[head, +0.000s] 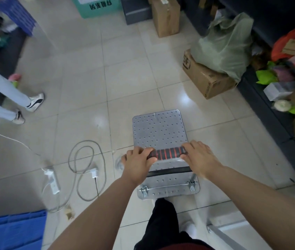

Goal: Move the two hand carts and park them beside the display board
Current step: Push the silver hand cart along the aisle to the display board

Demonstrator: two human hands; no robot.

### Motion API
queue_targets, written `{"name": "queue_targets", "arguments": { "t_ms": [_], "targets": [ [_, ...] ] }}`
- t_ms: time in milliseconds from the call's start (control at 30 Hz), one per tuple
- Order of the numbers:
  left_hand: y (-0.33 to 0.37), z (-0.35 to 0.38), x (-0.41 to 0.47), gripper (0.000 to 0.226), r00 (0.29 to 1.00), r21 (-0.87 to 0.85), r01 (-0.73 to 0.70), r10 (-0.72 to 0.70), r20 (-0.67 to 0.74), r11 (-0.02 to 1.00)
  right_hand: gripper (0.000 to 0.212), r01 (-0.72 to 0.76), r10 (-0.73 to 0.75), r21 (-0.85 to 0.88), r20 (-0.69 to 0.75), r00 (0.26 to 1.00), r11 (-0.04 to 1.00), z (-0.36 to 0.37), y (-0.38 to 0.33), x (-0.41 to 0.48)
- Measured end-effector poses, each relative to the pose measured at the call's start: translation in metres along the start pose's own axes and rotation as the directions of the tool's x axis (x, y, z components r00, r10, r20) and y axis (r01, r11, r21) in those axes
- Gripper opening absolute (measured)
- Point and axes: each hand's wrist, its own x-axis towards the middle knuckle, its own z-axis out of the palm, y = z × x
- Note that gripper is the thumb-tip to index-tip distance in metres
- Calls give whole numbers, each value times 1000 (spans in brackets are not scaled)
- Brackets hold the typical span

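A silver hand cart with a dimpled metal deck stands on the tiled floor right in front of me. Its handle has a black grip with red rings. My left hand is closed around the grip's left end. My right hand is closed around its right end. My legs are just behind the cart's rear edge. At the bottom right, a grey metal edge shows; I cannot tell whether it is the second cart. No display board is recognisable.
Cables and power strips lie on the floor to the left. A person's legs stand at far left. Cardboard boxes, a green plastic bag and cluttered dark shelves line the right. A blue crate sits bottom left.
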Motion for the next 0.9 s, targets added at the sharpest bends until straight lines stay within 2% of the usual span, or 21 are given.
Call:
{"name": "queue_targets", "arguments": {
  "t_ms": [467,733,900],
  "targets": [
    [-19,-36,124,32,998,-5,-41,40,-57,999,31,0,0,-31,-12,1000,1000,-35,19,123],
    [-39,-72,207,34,997,40,-18,21,-77,999,33,-9,9,10,-47,999,1000,-51,16,211],
    [-32,-94,264,37,996,20,32,-30,-79,999,30,38,-37,25,-19,999,999,-77,34,274]
  ]
}}
